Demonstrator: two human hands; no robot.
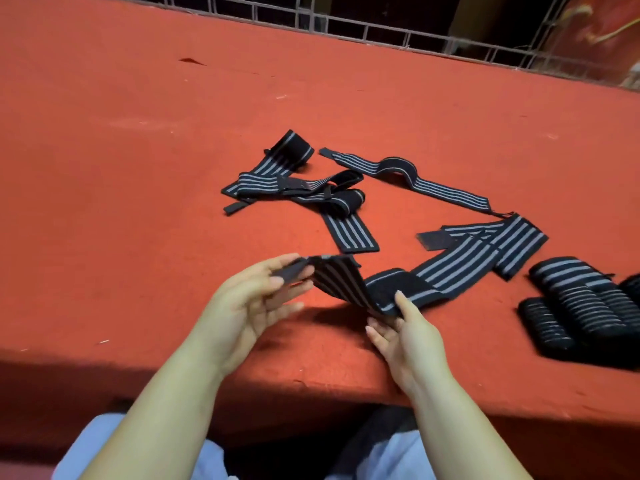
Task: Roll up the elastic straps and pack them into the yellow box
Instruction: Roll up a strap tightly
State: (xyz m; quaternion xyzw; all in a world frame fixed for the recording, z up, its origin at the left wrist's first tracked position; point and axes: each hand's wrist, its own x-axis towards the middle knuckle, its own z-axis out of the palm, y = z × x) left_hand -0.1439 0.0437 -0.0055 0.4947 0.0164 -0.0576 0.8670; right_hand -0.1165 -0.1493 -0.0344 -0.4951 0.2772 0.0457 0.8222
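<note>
Black grey-striped strap (349, 282) stretched above the red table (138, 150), left hand (256, 303) pinching one end, right hand (401, 327) gripping its middle, rolled straps (581, 306) clustered at right, loose straps (304, 188) beyond

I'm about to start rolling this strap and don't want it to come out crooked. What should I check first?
1. Left hand pinches the strap end: ok.
2. Right hand grips the strap farther along: ok.
3. Strap flat between the hands: not ok, it sags and folds.
4. Strap's far end free of the other loose straps: cannot tell.
5. Rolled straps set aside on the right: ok.
6. Yellow box within reach: cannot tell, not in view.
</note>
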